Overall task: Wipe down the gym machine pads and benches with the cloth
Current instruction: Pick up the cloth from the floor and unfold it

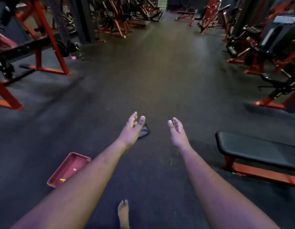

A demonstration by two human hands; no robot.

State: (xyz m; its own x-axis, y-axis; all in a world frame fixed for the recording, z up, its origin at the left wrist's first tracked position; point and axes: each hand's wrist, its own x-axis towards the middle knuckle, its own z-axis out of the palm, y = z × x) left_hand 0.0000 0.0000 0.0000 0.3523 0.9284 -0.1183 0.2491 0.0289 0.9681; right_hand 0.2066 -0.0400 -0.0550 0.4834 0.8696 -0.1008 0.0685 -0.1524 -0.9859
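Both arms are stretched out over the dark rubber floor [151, 76], and there's the cloth [144, 131], a small dark piece lying flat on the floor just beyond the left hand [131, 129], partly hidden behind it. It looks thin and limp, so expect it to be light and floppy, draping as soon as it lifts. No fragility worry here. A pinch at the free corner or a scoop through the middle should both work, though a bunch in the middle gives a better wad for wiping.

Left hand: fingers [133, 117] loosely spread, thumb apart, holding nothing. Whether the palm touches the cloth I can't tell; it seems to hover above it. Right hand [177, 131]: also relaxed and apart, empty, well clear of the cloth.

Off to the right sits the flat bench [252, 149], black pad on a red frame, likely the nearest surface to wipe. A red tray [67, 169] lies on the floor by the left forearm, and a bare foot [123, 212] shows at the bottom.
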